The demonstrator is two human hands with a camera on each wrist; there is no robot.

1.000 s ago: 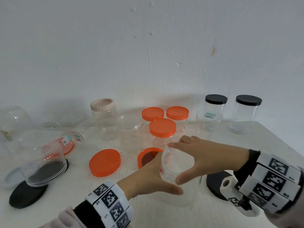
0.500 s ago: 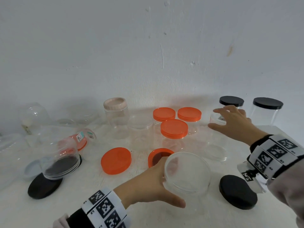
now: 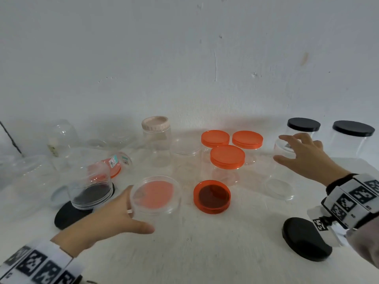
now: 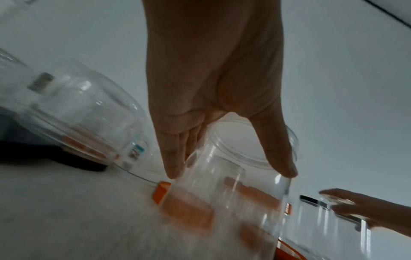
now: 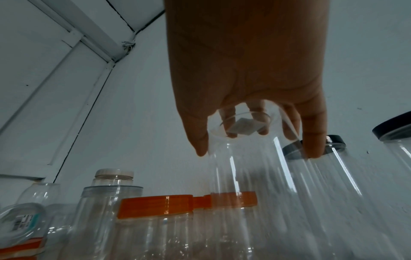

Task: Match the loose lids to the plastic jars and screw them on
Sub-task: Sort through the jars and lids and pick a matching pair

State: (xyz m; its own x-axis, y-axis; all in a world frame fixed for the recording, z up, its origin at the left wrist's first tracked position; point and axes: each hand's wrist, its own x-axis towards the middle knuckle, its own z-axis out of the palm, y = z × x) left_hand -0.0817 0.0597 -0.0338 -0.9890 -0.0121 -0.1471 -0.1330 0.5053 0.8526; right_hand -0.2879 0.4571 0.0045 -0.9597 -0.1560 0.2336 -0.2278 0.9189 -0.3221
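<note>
Head view first: three jars with orange lids (image 3: 227, 156) stand clustered between the two hands, and two jars with black lids (image 3: 303, 124) stand at the back, just beyond the right hand's fingers (image 3: 291, 138). One jar with a beige lid (image 3: 155, 124) stands farther left. Loose lids: one orange lid lying open side up (image 3: 212, 196) just right of the left thumb, one black lid (image 3: 305, 238) near the right wrist, and another black one (image 3: 67, 212) under a tipped clear jar (image 3: 90, 185) left of the left hand. A further orange-lidded jar (image 3: 114, 165) lies on its side beyond that.

The left hand (image 3: 110, 218) holds an open clear jar (image 3: 155, 194), thumb on one side of the wall and fingers (image 4: 171, 158) on the other; an orange disc shows through it. The right hand (image 3: 305, 158) is spread over the top of a clear-lidded jar (image 3: 281, 158), fingers curled loosely round its rim; whether they grip it, I cannot tell.

Everything rests on a white tabletop (image 3: 205, 253) set against a scuffed white wall (image 3: 184, 68). The right wrist view shows a white door frame (image 5: 73, 58) off to the side.
</note>
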